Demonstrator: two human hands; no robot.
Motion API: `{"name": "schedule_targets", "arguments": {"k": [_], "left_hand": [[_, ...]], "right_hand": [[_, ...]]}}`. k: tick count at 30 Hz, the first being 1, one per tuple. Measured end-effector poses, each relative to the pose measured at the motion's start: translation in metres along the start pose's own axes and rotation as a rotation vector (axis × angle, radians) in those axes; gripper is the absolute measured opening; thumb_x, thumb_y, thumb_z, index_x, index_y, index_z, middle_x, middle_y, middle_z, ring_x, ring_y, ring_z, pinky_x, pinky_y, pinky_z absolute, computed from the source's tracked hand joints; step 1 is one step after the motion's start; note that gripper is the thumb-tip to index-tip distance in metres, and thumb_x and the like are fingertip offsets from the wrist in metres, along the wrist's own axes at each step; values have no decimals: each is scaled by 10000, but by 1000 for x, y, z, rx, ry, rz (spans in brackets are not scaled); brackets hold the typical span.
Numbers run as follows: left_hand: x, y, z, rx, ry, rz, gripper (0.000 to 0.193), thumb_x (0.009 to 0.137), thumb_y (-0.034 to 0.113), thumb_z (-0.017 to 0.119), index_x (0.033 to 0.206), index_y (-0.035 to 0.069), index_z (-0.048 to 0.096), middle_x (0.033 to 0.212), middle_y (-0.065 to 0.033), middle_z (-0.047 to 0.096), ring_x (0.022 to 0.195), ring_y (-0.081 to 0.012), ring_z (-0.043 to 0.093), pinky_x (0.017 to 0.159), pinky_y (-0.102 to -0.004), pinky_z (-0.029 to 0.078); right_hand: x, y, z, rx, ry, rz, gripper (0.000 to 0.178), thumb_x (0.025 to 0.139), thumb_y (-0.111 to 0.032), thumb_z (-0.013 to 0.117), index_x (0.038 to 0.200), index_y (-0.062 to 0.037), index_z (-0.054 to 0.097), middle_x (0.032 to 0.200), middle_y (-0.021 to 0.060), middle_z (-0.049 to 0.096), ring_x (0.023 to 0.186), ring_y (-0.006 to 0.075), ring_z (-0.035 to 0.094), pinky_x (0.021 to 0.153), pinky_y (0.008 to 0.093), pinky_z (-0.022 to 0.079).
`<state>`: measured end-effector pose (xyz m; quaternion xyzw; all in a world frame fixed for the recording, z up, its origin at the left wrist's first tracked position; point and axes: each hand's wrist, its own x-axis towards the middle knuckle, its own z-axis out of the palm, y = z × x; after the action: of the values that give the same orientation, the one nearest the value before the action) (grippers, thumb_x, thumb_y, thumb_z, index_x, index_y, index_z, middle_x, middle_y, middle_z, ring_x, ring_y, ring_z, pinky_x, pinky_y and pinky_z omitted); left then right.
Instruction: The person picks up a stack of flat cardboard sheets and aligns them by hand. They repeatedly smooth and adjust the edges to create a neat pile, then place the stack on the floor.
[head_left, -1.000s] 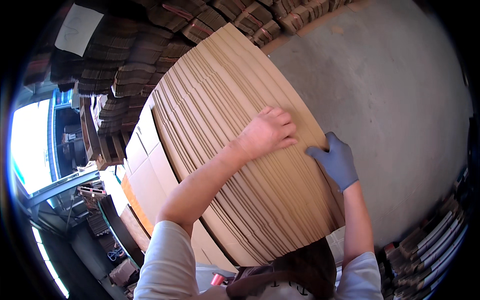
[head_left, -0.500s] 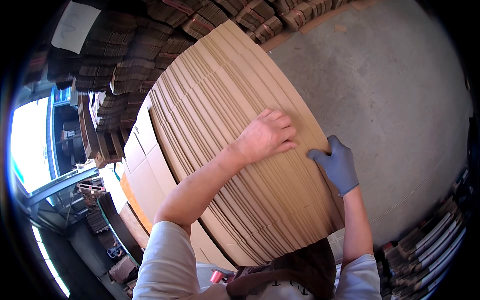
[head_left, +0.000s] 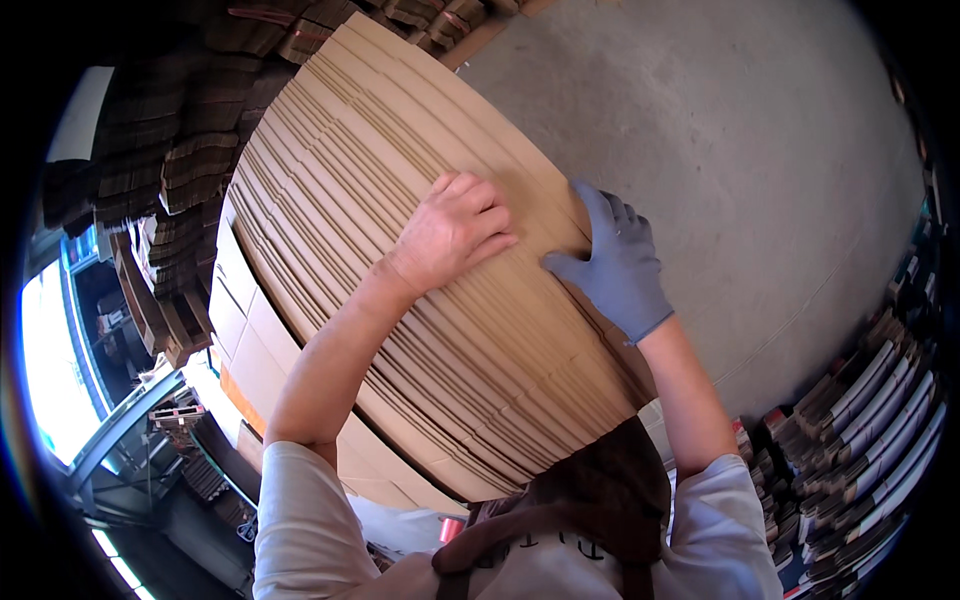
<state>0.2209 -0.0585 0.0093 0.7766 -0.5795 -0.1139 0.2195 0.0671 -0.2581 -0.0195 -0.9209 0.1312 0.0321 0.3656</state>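
A wide, fanned-out stack of flat brown cardboard sheets point(head_left: 330, 190) lies before me, its creased edges running in long overlapping rows. My bare left hand point(head_left: 455, 230) rests on the middle of it, fingers curled down against the sheets; the fingertips are partly hidden. At the right side of the stack is my right hand point(head_left: 615, 265) in a grey-blue glove. Its thumb points onto the top sheet near the edge, while the other fingers are stretched out and apart from the thumb beyond that edge.
Tied bundles of folded cardboard point(head_left: 210, 170) are piled at the far left, with wooden pallets point(head_left: 165, 300) beside them. More stacked cardboard point(head_left: 850, 440) stands at the lower right. Grey concrete floor point(head_left: 720, 130) extends beyond the stack. A pink roll point(head_left: 451, 528) is close to my body.
The view has shifted, so the stack appears farther left. My gloved right hand has turned, with its fingers now showing beyond the edge. The left hand stays curled on the sheets.
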Motion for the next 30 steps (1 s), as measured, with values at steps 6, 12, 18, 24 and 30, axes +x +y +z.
{"name": "schedule_targets", "arguments": {"k": [6, 12, 18, 24, 30], "left_hand": [[0, 3, -5, -7, -79, -3, 233, 815, 230, 820, 875, 98, 638, 930, -61, 590, 929, -278, 584, 898, -402, 475], [6, 5, -11, -32, -146, -1, 269, 827, 258, 808, 896, 95, 605, 910, -71, 558, 899, -287, 585, 837, -411, 494], [12, 12, -17, -59, -208, -32, 295, 829, 268, 801, 909, 88, 581, 926, -77, 544, 893, -296, 584, 796, -413, 517], [16, 11, -15, -61, -240, -35, 307, 812, 268, 809, 910, 82, 586, 927, -83, 553, 896, -306, 588, 800, -423, 516], [15, 14, -19, -56, -170, -34, 266, 804, 282, 815, 881, 120, 619, 892, -58, 565, 938, -271, 584, 882, -413, 451]], "right_hand": [[0, -6, 2, -5, 43, -62, 847, 770, -342, 836, 1480, -88, 450, 1336, 166, 613, 1193, 349, 598, 1052, 480, 406], [1, -7, 6, 2, 58, -81, 864, 768, -311, 824, 1497, -79, 424, 1341, 166, 607, 1199, 336, 597, 1061, 506, 393], [1, -6, 7, 26, 22, -50, 879, 765, -329, 827, 1504, -97, 411, 1376, 168, 584, 1229, 343, 583, 1118, 566, 355], [0, 2, 10, -56, 95, -173, 868, 758, -387, 829, 1495, -152, 437, 1484, 162, 506, 1335, 355, 517, 1152, 677, 272], [5, -4, 7, -100, 37, -180, 845, 744, -371, 829, 1475, -147, 468, 1522, 161, 468, 1379, 364, 468, 1174, 663, 243]]}}
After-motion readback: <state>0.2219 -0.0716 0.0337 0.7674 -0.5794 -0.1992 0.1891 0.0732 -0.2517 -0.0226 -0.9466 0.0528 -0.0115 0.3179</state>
